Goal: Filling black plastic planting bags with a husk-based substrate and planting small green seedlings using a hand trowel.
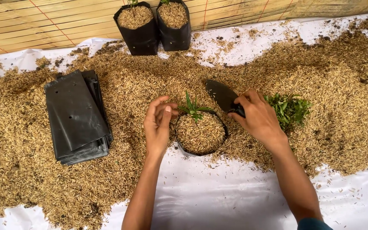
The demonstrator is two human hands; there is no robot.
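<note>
White sheeting (218,200) lies nearest the camera, bare in the foreground and buried farther back under a broad spread of rice husk (141,85).

At far left, a stack of flat black grow bags (75,117) rests on the husk, well apart from both hands.

Left hand (158,123): released, fingers extended and together, holding nothing. Its fingertips sit against the left rim of the filled black bag (201,134), beside the base of the seedling.

Centre: the filled black bag stands upright at the edge of the husk spread, packed to the rim with husk. A small green seedling (194,108) stands upright at the far side of the fill.

Right hand (258,119): clenched around the handle of a dark trowel (222,96). The blade points up and left, lying just beyond the bag's far right rim; contact with the bag cannot be determined.

Just right of that hand, a bunch of green seedlings (290,110) lies on the husk.

At the rear, two filled black bags (154,25) stand side by side against a bamboo screen (43,21).
</note>
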